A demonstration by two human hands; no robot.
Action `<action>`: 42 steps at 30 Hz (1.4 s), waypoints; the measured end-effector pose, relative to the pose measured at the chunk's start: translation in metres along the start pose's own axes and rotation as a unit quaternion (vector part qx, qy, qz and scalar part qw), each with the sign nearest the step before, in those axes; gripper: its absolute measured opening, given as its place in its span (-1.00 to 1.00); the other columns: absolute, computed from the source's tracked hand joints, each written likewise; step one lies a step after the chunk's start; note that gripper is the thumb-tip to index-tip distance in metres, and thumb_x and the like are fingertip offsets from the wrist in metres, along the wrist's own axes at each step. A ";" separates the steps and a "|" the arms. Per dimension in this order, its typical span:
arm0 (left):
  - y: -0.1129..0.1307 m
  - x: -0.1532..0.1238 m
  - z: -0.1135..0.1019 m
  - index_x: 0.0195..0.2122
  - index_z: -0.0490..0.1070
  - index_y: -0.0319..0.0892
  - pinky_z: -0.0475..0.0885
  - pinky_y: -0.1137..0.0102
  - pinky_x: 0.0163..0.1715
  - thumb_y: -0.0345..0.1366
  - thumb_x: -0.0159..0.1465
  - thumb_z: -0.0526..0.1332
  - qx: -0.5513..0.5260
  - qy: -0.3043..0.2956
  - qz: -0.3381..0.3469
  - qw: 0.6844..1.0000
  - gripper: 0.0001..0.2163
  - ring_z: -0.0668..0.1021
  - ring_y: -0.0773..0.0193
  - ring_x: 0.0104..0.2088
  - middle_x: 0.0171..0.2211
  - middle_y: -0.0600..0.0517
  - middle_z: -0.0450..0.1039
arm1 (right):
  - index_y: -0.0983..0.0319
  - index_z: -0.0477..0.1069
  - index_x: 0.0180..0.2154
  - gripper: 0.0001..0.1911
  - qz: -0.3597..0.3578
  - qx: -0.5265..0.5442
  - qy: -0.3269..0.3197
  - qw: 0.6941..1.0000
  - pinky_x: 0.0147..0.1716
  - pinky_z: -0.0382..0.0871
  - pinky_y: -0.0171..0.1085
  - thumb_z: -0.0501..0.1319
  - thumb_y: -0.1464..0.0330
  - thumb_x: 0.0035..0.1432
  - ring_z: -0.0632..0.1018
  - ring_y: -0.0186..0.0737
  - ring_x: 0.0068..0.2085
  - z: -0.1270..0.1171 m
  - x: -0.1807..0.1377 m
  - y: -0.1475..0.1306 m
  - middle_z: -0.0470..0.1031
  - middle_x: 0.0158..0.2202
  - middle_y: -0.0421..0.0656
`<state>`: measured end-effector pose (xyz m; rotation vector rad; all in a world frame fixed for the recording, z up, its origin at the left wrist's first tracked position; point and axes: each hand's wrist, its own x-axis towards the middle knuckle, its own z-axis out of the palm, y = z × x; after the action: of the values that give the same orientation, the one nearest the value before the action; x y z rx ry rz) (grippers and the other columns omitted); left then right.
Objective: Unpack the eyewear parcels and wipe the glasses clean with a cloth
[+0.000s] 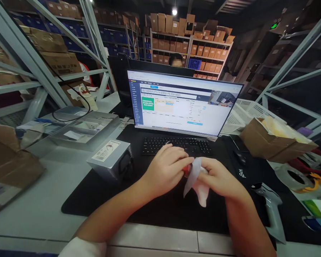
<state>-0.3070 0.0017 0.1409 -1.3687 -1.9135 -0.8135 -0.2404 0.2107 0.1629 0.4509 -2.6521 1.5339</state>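
Red item point(186, 170): between both hands, over the mat point(160, 214), mostly hidden.
Grey strip point(193, 175): just right of it.
Left hand point(168, 168): fingers bent, gripping the red item.
Right hand point(218, 175): thumb and fingers pinching the pale cloth point(202, 193).
Keyboard point(151, 145): beyond the hands, before the monitor point(173, 114).
Box point(109, 157): left.
Scanner point(274, 212): near right.

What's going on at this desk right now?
A person is handling a small red item with a grey strip and a pale, soft-looking piece, in front of a lit monitor. The left hand is at the red part, the right hand at the strip and pale piece; exactly what it is, I can't tell. A grey box stands to the left, and a scanner lies by the right forearm.
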 end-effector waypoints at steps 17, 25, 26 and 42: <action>0.002 0.004 0.007 -0.07 0.50 -0.18 0.55 0.21 -0.08 -0.54 0.21 0.22 -0.039 0.077 -0.016 0.996 -0.72 0.63 0.15 -0.14 -0.18 -0.06 0.63 | 0.21 0.43 -0.47 -0.75 -0.054 -0.108 -0.003 0.993 -0.29 0.32 -0.28 0.19 0.33 0.28 0.44 -0.26 -0.41 -0.012 0.003 -0.003 0.45 -0.48 -0.21; -0.001 0.005 0.001 -0.06 0.52 -0.19 0.56 0.22 -0.10 -0.60 0.18 0.19 -0.044 0.083 -0.058 0.994 -0.66 0.63 0.16 -0.13 -0.14 -0.06 0.63 | 0.21 0.39 -0.39 -0.74 0.057 0.042 -0.050 0.996 -0.56 0.23 -0.33 0.24 0.20 0.28 0.42 -0.30 -0.57 -0.014 0.001 0.000 0.40 -0.59 -0.25; 0.001 0.006 0.004 -0.06 0.51 -0.20 0.55 0.20 -0.11 -0.60 0.20 0.18 -0.027 0.079 -0.030 0.996 -0.68 0.63 0.15 -0.13 -0.15 -0.07 0.63 | 0.20 0.36 -0.43 -0.75 0.042 0.021 -0.027 0.999 -0.55 0.22 -0.34 0.24 0.24 0.28 0.40 -0.31 -0.56 -0.007 0.003 -0.002 0.38 -0.59 -0.26; -0.009 0.003 0.006 -0.12 0.57 -0.20 0.58 0.26 -0.12 -0.58 0.11 0.24 -0.043 0.125 -0.111 0.985 -0.68 0.65 0.17 -0.16 -0.18 -0.05 0.64 | 0.21 0.58 -0.24 -0.64 0.010 0.081 0.045 0.996 -0.29 0.50 -0.21 0.24 0.05 0.29 0.62 -0.09 -0.27 -0.014 0.008 0.016 0.63 -0.30 -0.09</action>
<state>-0.3177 0.0058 0.1385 -1.0548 -1.8700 -1.1310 -0.2538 0.2288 0.1582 0.3549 -2.4837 1.7398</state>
